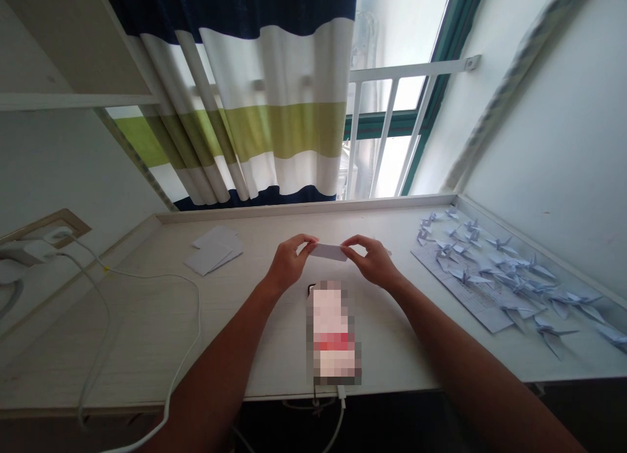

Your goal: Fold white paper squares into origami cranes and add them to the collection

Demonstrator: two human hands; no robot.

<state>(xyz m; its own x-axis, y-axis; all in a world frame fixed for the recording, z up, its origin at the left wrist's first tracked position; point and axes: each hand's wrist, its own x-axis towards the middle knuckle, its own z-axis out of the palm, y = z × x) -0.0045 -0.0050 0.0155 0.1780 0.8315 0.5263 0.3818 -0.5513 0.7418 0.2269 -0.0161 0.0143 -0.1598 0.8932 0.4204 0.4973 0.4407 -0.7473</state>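
Observation:
A small folded piece of white paper (329,251) is stretched level between my two hands, just above the desk. My left hand (292,260) pinches its left end between thumb and fingers. At the opposite end, my right hand (371,260) grips the paper in the same way. Below the hands lies a phone (334,329), its screen blurred out, with a white cable plugged into its near end. Off to the left rests a small stack of white paper sheets (215,250).
Several folded paper cranes (509,270) crowd the right side of the desk (274,374), some on a flat printed sheet (460,296). A white cable (198,296) runs from the wall socket (61,231) across the left side. Behind stand a striped curtain (279,126) and white window bars (386,126).

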